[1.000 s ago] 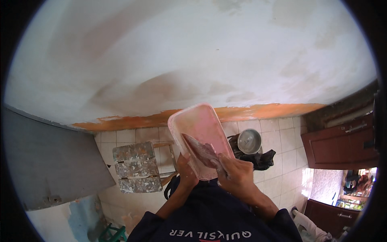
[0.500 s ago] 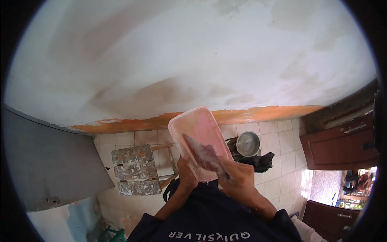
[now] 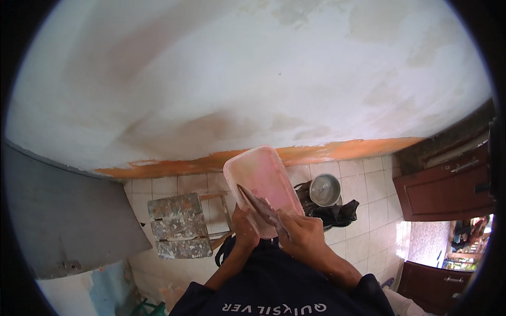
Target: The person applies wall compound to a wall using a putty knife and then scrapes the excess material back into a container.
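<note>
Near the middle of the view, my left hand point(image 3: 246, 230) grips a pink rectangular plastic tray point(image 3: 270, 171) by its lower left rim. Pale residue coats the tray's inside. Closed around the handle of a putty knife point(image 3: 259, 206) is my right hand point(image 3: 301, 231), at the tray's lower right. The blade points up and left, tilted nearly edge-on over the tray's lower left part, with whitish paste smeared on it. Whether its edge touches the tray I cannot tell.
Ahead stands a white, patchily plastered wall point(image 3: 253, 89) with an orange strip along its foot. A paint-spattered wooden step stool point(image 3: 182, 226) is at left, beside a grey panel point(image 3: 79, 210). At right, a metal pot point(image 3: 324, 189) sits by a black plastic bag point(image 3: 340, 213); brown doors point(image 3: 443, 187) lie beyond.
My right hand has shifted slightly left and turned the putty knife, so its blade now shows narrower. The tray has dropped slightly in view, still in my left hand.
</note>
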Tool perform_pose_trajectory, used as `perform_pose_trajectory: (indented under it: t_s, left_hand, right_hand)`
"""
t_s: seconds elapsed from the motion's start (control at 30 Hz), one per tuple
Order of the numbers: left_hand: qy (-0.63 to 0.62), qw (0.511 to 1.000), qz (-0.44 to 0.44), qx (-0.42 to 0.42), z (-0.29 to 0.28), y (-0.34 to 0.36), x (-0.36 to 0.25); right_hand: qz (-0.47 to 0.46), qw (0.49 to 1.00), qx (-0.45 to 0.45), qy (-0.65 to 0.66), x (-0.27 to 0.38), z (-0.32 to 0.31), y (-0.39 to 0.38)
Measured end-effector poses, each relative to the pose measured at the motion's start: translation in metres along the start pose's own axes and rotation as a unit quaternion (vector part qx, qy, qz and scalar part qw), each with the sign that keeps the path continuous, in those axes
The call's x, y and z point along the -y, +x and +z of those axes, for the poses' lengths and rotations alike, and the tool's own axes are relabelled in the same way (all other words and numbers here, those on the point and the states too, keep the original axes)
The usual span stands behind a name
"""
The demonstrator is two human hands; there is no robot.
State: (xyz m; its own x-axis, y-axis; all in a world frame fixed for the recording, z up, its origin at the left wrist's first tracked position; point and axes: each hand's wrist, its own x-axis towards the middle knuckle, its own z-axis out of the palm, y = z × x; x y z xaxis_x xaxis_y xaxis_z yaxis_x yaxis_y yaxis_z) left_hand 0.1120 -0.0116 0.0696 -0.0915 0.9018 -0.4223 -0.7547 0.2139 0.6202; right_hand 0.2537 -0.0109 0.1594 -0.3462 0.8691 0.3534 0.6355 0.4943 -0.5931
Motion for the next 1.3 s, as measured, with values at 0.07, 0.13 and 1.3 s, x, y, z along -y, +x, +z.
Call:
perform_pose_trajectory:
  t_s: [0.07, 0.13, 1.3]
  left_hand:
    - [0.015, 1.000, 0.003, -0.009, -0.002, 0.003, 0.001]
    - [0.014, 1.000, 0.015, -0.018, 0.001, 0.003, 0.001]
    - [-0.024, 0.993, 0.049, 0.104, -0.015, 0.015, -0.015]
  right_hand:
    - [-0.002, 1.000, 0.001, -0.001, -0.001, 0.002, 0.001]
    - [-0.008, 1.000, -0.021, 0.017, 0.000, 0.003, 0.001]
    - [0.207, 0.942, -0.170, 0.205, -0.020, -0.028, 0.031]
